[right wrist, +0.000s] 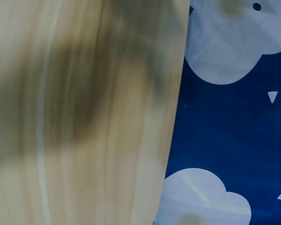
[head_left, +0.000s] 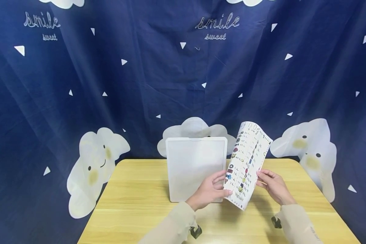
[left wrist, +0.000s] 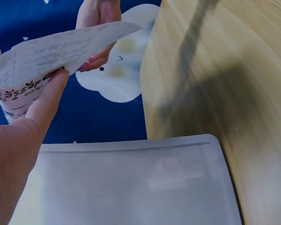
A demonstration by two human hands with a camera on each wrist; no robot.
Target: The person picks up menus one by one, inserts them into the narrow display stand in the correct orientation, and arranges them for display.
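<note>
A printed sheet [head_left: 247,164] with rows of small coloured pictures is held upright and slightly curled above the wooden table [head_left: 134,203]. My left hand [head_left: 226,184] pinches its lower left edge and my right hand [head_left: 260,179] pinches its right edge. In the left wrist view my thumb [left wrist: 49,96] presses on the curled sheet [left wrist: 51,56], and the right hand [left wrist: 96,18] grips its far edge. Just behind the left hand, a white board [head_left: 195,167] with rounded corners stands upright on the table. The right wrist view shows only blurred table top [right wrist: 84,112] and backdrop.
A dark blue cloth backdrop [head_left: 183,74] with white clouds hangs close behind the table. The table's far edge [head_left: 140,160] runs just behind the white board [left wrist: 131,187]. Bare wood lies left of the board and in front of the hands.
</note>
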